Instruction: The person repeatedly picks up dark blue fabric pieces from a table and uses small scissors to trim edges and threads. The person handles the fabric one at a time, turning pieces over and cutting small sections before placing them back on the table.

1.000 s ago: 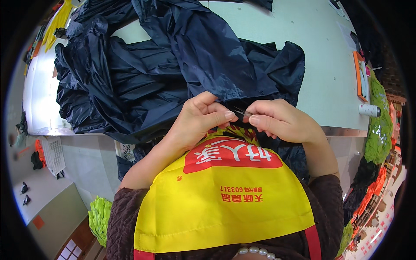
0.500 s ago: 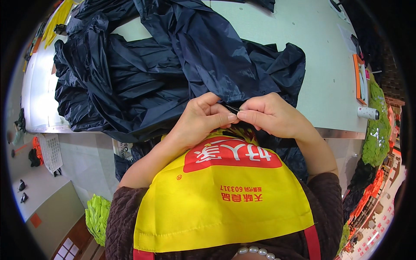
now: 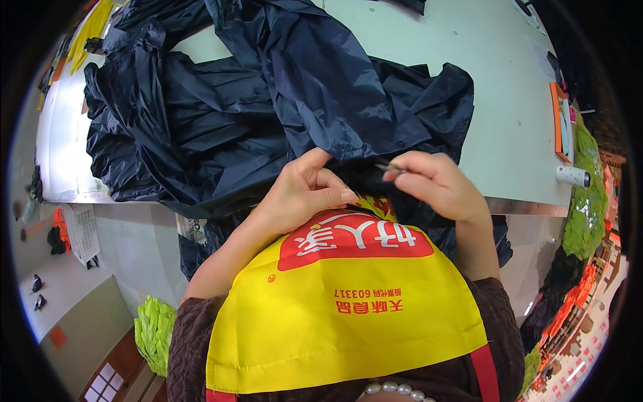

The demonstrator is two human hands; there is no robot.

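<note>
While the right hand (image 3: 437, 184) pinches a slim metal tool (image 3: 383, 166), left fingertips (image 3: 347, 195) press together beside glossy, crumpled cloth (image 3: 214, 110).

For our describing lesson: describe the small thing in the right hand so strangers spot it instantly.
Find the dark fabric heaped on the pale table. By the fabric's near edge, the right hand pinches a slim, blurred tool. Its metallic grey sets it apart from the dark fabric.

The cloth (image 3: 335, 100) is dark navy, the table (image 3: 499, 134) pale greenish white. The apron (image 3: 348, 338) is yellow with a red, white-lettered panel (image 3: 355, 254) and red straps (image 3: 485, 372). The sleeves (image 3: 191, 335) are dark brown with a braided pattern
</note>
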